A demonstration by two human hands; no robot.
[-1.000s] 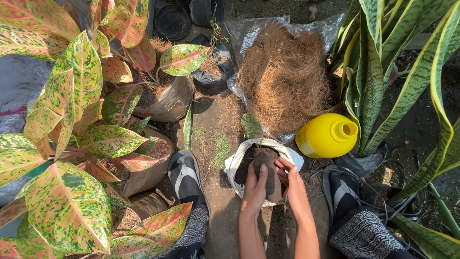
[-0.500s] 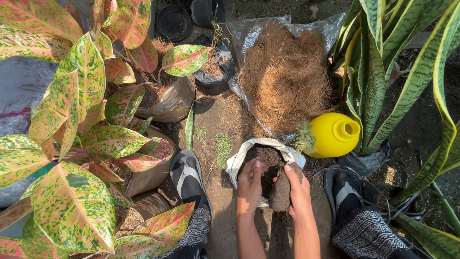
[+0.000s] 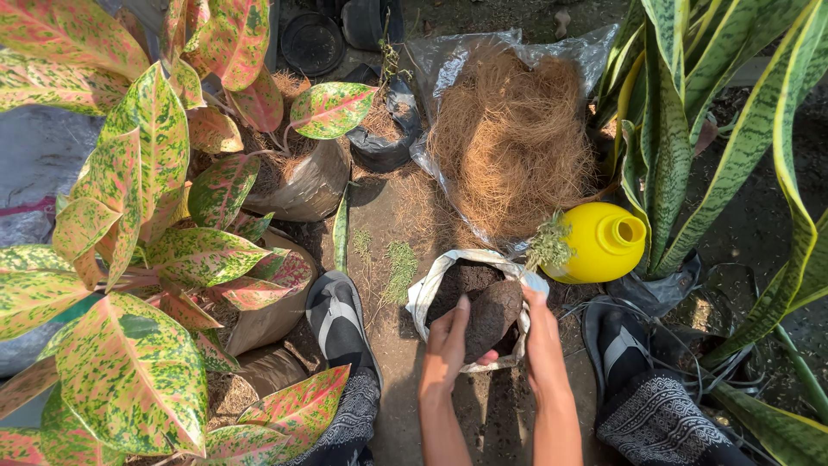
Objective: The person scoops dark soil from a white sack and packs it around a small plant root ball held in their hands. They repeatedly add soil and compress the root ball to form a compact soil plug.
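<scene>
We see both forearms coming up from the bottom edge, hands meeting over a white sack point(image 3: 431, 289) of dark soil on the ground. Left hand point(image 3: 448, 341) is cupped, palm turned right, fingers pointing up and curled round the left side of a dark soil ball point(image 3: 492, 312). Right hand point(image 3: 542, 332) is flat against the ball's right side, fingers pointing up toward the sack rim. So each grip is half closed, pressing the ball between the palms; thumbs mostly hidden.

Soil ball is egg-shaped, long axis running bottom-left to top-right, upper end toward the yellow bottle point(image 3: 604, 242). It sits between the two hands, just above the sack opening, lower end near the left fingers.

Coir fibre pile point(image 3: 513, 138) lies on plastic behind the sack. Sandalled feet point(image 3: 336, 319) flank the hands.
</scene>
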